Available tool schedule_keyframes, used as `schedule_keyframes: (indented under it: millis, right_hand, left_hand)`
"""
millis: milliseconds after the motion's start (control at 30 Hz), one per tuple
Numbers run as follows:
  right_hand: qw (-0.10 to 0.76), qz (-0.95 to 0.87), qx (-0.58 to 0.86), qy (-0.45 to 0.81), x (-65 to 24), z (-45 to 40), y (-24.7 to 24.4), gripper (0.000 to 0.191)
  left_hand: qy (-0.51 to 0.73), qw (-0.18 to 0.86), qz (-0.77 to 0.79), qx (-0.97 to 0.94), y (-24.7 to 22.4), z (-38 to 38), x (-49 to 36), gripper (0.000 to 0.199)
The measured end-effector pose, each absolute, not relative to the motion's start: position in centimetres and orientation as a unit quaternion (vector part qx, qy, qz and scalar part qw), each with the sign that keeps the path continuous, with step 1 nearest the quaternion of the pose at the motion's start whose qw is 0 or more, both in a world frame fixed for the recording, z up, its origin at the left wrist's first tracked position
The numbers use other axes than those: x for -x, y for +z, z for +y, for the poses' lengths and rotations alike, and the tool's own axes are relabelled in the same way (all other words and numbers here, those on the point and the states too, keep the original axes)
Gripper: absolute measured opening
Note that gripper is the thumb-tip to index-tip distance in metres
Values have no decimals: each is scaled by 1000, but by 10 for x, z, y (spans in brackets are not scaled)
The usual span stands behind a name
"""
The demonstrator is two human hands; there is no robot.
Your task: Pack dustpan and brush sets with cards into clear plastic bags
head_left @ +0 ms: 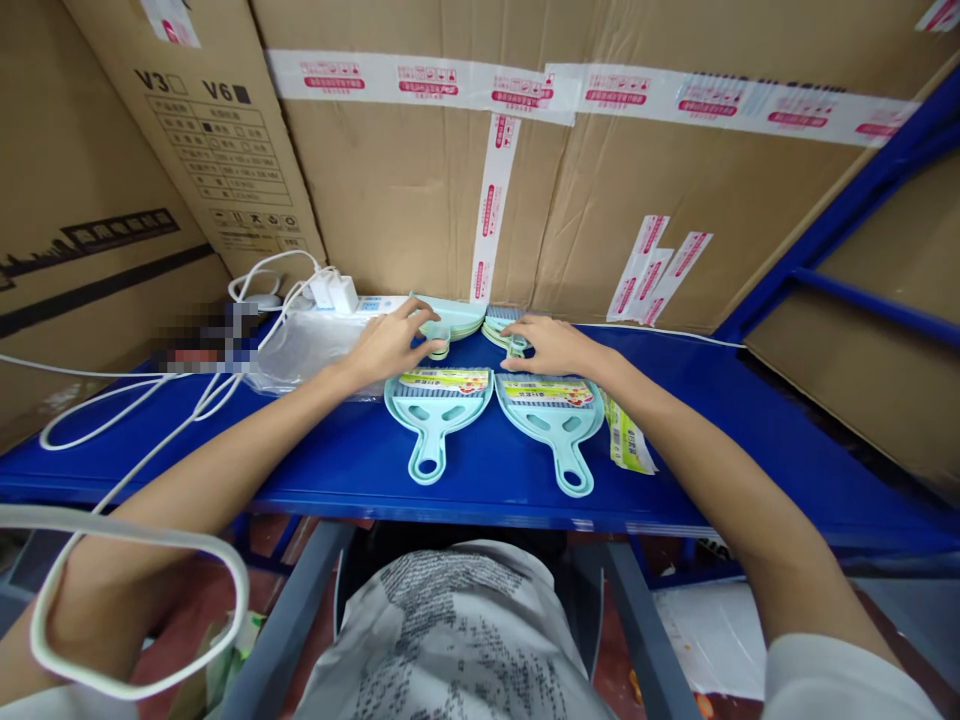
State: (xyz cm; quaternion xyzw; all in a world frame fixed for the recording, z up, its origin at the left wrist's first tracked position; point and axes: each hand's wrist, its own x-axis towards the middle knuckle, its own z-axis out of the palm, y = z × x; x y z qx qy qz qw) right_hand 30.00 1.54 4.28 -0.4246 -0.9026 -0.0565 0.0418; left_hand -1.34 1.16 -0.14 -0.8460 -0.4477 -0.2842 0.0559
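Two light-blue dustpan-and-brush sets lie side by side before me, the left set (439,420) and the right set (555,425), handles toward me, each with a yellow-and-white label card across its bristles. Behind them, my left hand (394,345) has thumb and fingers around the handle end of a dustpan stack (465,315). My right hand (555,345) curls its thumb and fingers around the handle end of another stack of dustpan sets (504,318), partly hidden by the hand. Loose label cards (630,440) lie beside the right set, under my forearm.
The blue table (697,400) backs onto large cardboard boxes (405,180). White cables and a charger plug (343,295) lie at the left, near a clear plastic bag (300,350). A cable loop (142,690) hangs before my left arm. A blue metal frame (870,300) stands at right.
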Motion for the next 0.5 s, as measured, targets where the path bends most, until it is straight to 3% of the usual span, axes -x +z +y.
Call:
schedule_keyframes:
  millis: [167,300,400,500]
  right_hand:
    - [137,-921,356,-82,-284,0,48,41]
    - [106,-953,284,-10,-269,-13,40,32]
    - [95,-953,285,30,-266,-20,39,42]
    - [66,-952,284,90,-267,-21,36,78]
  left_hand:
    - [-360,80,-439,819,16,7,20,37]
    - [-292,-73,-344,889,29,6,31,35]
    - [-222,-223,-305,899,37,2,39,31]
    - [-239,-259,-314,882,40,-1,41,29]
